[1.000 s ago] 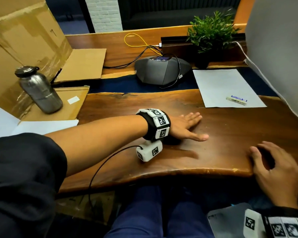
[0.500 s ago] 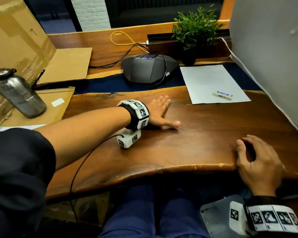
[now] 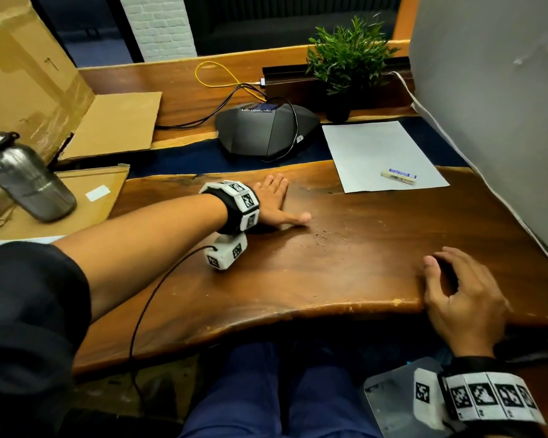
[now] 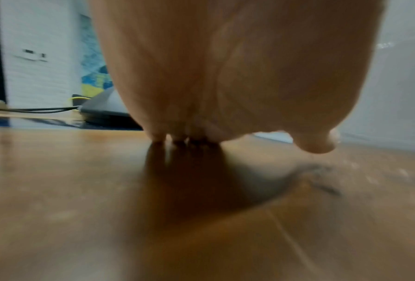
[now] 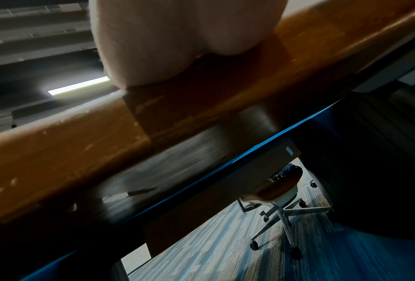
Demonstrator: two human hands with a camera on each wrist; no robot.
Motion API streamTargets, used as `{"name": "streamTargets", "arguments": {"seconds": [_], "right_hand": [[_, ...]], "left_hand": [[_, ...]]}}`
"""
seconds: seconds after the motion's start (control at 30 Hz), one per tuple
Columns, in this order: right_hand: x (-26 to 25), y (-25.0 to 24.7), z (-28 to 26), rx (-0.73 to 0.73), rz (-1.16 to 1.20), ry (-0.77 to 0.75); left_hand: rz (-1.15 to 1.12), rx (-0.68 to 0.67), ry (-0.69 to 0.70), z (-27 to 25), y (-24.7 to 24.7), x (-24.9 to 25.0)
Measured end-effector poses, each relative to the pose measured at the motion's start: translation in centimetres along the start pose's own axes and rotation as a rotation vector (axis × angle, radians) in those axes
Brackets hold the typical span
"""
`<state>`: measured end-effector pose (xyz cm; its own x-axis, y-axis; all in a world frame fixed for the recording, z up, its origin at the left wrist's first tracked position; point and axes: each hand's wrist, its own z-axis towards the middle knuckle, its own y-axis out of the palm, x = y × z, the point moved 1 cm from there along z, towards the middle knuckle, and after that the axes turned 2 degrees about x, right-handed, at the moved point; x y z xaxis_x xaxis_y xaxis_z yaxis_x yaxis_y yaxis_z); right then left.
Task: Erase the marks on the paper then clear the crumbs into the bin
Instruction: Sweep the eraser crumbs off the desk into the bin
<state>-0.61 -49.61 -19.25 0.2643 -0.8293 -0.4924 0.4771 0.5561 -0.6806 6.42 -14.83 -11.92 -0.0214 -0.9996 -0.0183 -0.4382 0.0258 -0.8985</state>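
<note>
head view: the left hand (image 3: pixel 274 205) lies flat on the wooden tabletop (image 3: pixel 345 279), fingers straight and together, thumb stretched out toward the right, holding nothing. just beside the thumb tip is a small scatter of crumbs (image 3: pixel 320 240), dark specks on the wood. the right hand (image 3: pixel 465 295) rests at the near edge of the tabletop, well apart from the left, fingers loosely curled with the tips on the wood and nothing in them that can be seen. the paper (image 3: pixel 377 153) lies farther back on the right, partly on the wood and partly on a dark blue strip, and looks blank from here. an eraser (image 3: pixel 398 177) in a printed sleeve lies on the paper near its front edge. behind the paper stands a plant (image 3: pixel 348 58) in a dark pot; left of it is a grey speakerphone (image 3: pixel 263 134) with black cables. a metal bottle (image 3: pixel 23 181) stands on cardboard (image 3: pixel 108 124) at the far left. no bin is in view.

left wrist view: blurred. the left hand (image 4: pixel 225 76) fills the top, its fingertips (image 4: pixel 177 138) touching the tabletop (image 4: pixel 81 190), thumb lifted slightly at the right. the speakerphone (image 4: pixel 100 112) shows behind at left.

right wrist view: the heel of the right hand (image 5: pixel 177 38) presses on the tabletop's front edge (image 5: pixel 105 142); the fingers are hidden. below the edge, a chair (image 5: pixel 278 199) stands on a blue patterned floor.
</note>
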Motion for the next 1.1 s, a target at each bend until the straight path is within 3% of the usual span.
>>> {"name": "streamTargets", "arguments": {"seconds": [0.27, 0.4, 0.5, 0.57, 0.7, 0.93, 1.1], "right_hand": [[-0.1, -0.2, 0.0, -0.01, -0.003, 0.0], [0.0, -0.3, -0.1, -0.015, -0.008, -0.008], [-0.2, -0.5, -0.1, -0.006, -0.004, 0.001], [-0.4, -0.4, -0.1, -0.009, -0.006, 0.0], [-0.4, -0.5, 0.0, -0.003, -0.009, 0.002], [-0.8, -0.6, 0.0, -0.005, -0.006, 0.011], [-0.5, -0.8, -0.1, -0.016, -0.004, -0.008]], "left_hand": [[-0.036, -0.02, 0.292, -0.9, 0.9, 10.0], [-0.096, -0.061, 0.405, -2.5, 0.6, 10.4], [-0.237, -0.027, 0.376, -3.3, -0.4, 8.2], [-0.248, 0.02, 0.264, -2.9, -0.9, 6.2], [-0.137, -0.017, 0.059, -1.7, -0.7, 4.5], [-0.024, -0.051, 0.342, -2.1, 0.8, 11.4], [-0.187, -0.017, 0.448, -4.2, 0.0, 12.6]]}}
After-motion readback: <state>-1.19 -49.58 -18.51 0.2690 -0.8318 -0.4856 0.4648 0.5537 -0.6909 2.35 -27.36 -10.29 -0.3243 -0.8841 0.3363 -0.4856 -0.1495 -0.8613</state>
